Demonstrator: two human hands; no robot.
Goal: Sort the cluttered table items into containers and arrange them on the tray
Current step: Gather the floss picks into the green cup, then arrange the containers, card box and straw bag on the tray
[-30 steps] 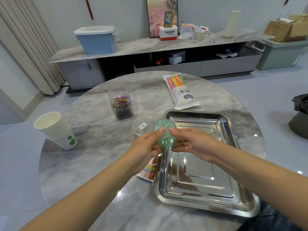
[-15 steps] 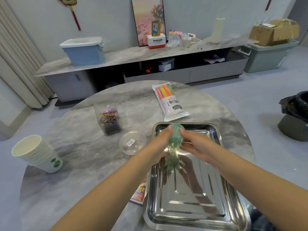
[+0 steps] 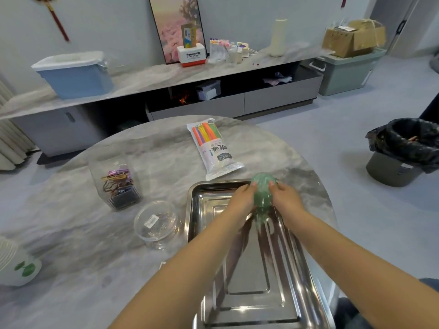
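Sideboard: white box reads "Panasonic"; both hands grip green bundle.

Round grey marble-pattern table. Steel tray on right half, reaching near edge. Packet of coloured straws flat beyond tray, just beside its far rim. Clear rectangular box holding binder clips, left of centre, upright. Round clear plastic container with white label between that box and tray, just beside tray's left rim. Stack of paper cups with green leaf print lying on side at left edge, partly cut off by frame.
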